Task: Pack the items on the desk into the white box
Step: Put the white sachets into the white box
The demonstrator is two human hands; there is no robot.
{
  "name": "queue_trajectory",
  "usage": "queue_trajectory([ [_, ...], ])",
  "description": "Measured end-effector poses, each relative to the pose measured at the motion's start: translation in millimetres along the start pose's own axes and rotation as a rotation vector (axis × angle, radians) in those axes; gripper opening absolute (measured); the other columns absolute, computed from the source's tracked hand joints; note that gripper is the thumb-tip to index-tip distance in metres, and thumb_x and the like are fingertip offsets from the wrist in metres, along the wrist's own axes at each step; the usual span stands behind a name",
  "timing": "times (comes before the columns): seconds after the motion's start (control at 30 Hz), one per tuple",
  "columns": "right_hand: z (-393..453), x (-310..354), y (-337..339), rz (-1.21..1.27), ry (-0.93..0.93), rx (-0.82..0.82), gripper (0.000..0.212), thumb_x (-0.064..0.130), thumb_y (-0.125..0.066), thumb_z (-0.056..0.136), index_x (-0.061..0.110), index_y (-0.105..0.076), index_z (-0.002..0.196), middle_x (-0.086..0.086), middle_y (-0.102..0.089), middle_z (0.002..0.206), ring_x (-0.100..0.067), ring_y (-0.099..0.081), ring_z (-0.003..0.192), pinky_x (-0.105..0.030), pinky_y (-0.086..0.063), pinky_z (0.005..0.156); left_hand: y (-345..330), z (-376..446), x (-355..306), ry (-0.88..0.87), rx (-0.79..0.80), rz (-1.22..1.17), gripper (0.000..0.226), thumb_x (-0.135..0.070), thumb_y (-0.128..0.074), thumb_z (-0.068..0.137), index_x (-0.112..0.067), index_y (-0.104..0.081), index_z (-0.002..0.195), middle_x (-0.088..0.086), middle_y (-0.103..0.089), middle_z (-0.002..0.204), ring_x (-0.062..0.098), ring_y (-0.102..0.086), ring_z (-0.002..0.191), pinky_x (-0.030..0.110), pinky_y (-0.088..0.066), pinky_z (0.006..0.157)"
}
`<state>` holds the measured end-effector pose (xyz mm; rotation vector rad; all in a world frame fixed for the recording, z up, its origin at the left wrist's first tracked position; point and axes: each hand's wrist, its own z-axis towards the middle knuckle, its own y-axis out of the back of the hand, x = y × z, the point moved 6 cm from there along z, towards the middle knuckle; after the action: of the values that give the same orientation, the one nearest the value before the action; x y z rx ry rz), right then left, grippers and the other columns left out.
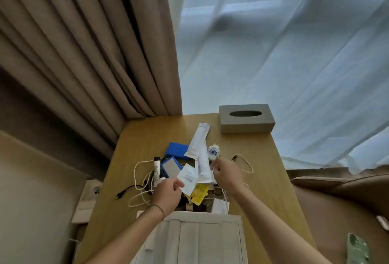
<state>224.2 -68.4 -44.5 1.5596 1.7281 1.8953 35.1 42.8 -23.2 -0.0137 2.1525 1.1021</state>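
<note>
Left hand is pinching a flat white paper sachet above the pile on the wooden desk. Right hand is gripping a small white plug adapter with blue print, fingers curled round its lower end. The white box, open, is sitting at the desk's near edge, just below the clutter of cables, long white tubes and a yellow packet.

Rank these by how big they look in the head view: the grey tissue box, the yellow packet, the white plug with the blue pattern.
1. Grey tissue box, clearly the largest.
2. Yellow packet, partly covered by a white packet, so its full size is unsure.
3. White plug, the smallest.
</note>
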Motion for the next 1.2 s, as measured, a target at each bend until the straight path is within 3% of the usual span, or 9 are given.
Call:
queue_trajectory([
  [0.17, 37, 12, -25, -0.122, -0.016, 0.064, 0.028, 0.034, -0.061, 0.092, 0.024, -0.060, 0.117, -0.002, -0.072, 0.110, -0.023, -0.067, 0.094, -0.035, -0.055, 0.075, 0, 16, 6, 0.053, -0.025, 0.033, 0.025, -0.011, -0.050, 0.096, -0.026, -0.069, 0.097, -0.007, -0.066, 0.098, 0.011, -0.063, 0.089, 0.030, -0.055, 0.075],
  [0.33, 58, 14, -51, -0.182, -0.085, 0.147, 0.061, 0.058, -0.072, 0.080, 0.025, -0.043, 0.123, 0.003, -0.066, 0.101, -0.018, -0.060, 0.080, -0.032, -0.047, 0.059, 10, 28, 11, 0.042, -0.069, 0.034, 0.025, -0.010, -0.050, 0.096, -0.027, -0.069, 0.094, -0.007, -0.065, 0.091, 0.008, -0.061, 0.079, 0.021, -0.045, 0.060],
  [0.5, 65, 14, -54, -0.027, -0.209, 0.179, 0.081, 0.029, -0.076, 0.080, 0.030, -0.029, 0.147, -0.003, -0.065, 0.118, -0.025, -0.066, 0.102, -0.037, -0.055, 0.074, 16, 45, 13, 0.044, -0.067, 0.060, 0.023, -0.015, -0.050, 0.096, -0.028, -0.068, 0.091, -0.008, -0.066, 0.090, 0.009, -0.062, 0.081, 0.023, -0.047, 0.061],
  [0.6, 64, 7, -45, 0.292, -0.322, 0.221, 0.085, 0.018, -0.077, 0.080, 0.021, -0.030, 0.151, -0.008, -0.057, 0.134, -0.027, -0.062, 0.113, -0.037, -0.053, 0.078, 18, 62, 13, 0.036, -0.081, 0.067, 0.024, -0.018, -0.051, 0.096, -0.035, -0.065, 0.088, -0.009, -0.067, 0.090, 0.009, -0.063, 0.079, 0.026, -0.050, 0.061],
  [0.67, 55, 0, -30, 0.528, -0.393, 0.253, 0.078, 0.010, -0.076, 0.078, 0.018, -0.041, 0.147, -0.008, -0.060, 0.125, -0.025, -0.064, 0.103, -0.036, -0.057, 0.076, 18, 77, 9, 0.019, -0.084, 0.058, 0.026, -0.016, -0.050, 0.096, -0.036, -0.065, 0.089, -0.010, -0.068, 0.093, 0.009, -0.063, 0.082, 0.027, -0.054, 0.067],
  [0.83, 34, -29, 10, 0.713, -0.423, 0.212, 0.030, 0.003, -0.074, 0.072, 0.012, -0.071, 0.100, -0.006, -0.070, 0.083, -0.016, -0.069, 0.061, -0.025, -0.055, 0.046, 7, 116, -17, -0.006, -0.117, 0.043, 0.025, -0.011, -0.048, 0.097, -0.026, -0.068, 0.099, -0.005, -0.068, 0.104, 0.013, -0.064, 0.090, 0.033, -0.057, 0.076],
  [1.03, 50, -39, 19, 0.895, -0.417, 0.172, 0.039, 0.002, -0.074, 0.077, 0.024, -0.058, 0.104, -0.002, -0.069, 0.098, -0.021, -0.071, 0.075, -0.028, -0.054, 0.053, -20, 166, -56, -0.061, -0.127, 0.201, 0.029, -0.010, -0.047, 0.091, -0.023, -0.065, 0.111, 0.000, -0.064, 0.109, 0.020, -0.061, 0.093, 0.038, -0.056, 0.077],
  [1.13, 58, -43, 17, 0.963, -0.432, 0.150, 0.051, -0.001, -0.072, 0.079, 0.024, -0.051, 0.118, 0.000, -0.067, 0.098, -0.020, -0.071, 0.073, -0.028, -0.055, 0.048, -36, 193, -70, -0.068, -0.134, 0.294, 0.032, -0.016, -0.051, 0.093, -0.022, -0.058, 0.124, 0.003, -0.063, 0.119, 0.024, -0.056, 0.110, 0.040, -0.052, 0.087],
  [1.2, 64, -46, 12, 1.000, -0.430, 0.161, 0.056, -0.002, -0.071, 0.079, 0.024, -0.050, 0.124, -0.002, -0.067, 0.105, -0.024, -0.071, 0.086, -0.033, -0.057, 0.058, -46, 210, -79, -0.063, -0.147, 0.380, 0.035, -0.024, -0.053, 0.095, -0.024, -0.053, 0.129, 0.004, -0.062, 0.125, 0.025, -0.054, 0.115, 0.042, -0.046, 0.094],
])
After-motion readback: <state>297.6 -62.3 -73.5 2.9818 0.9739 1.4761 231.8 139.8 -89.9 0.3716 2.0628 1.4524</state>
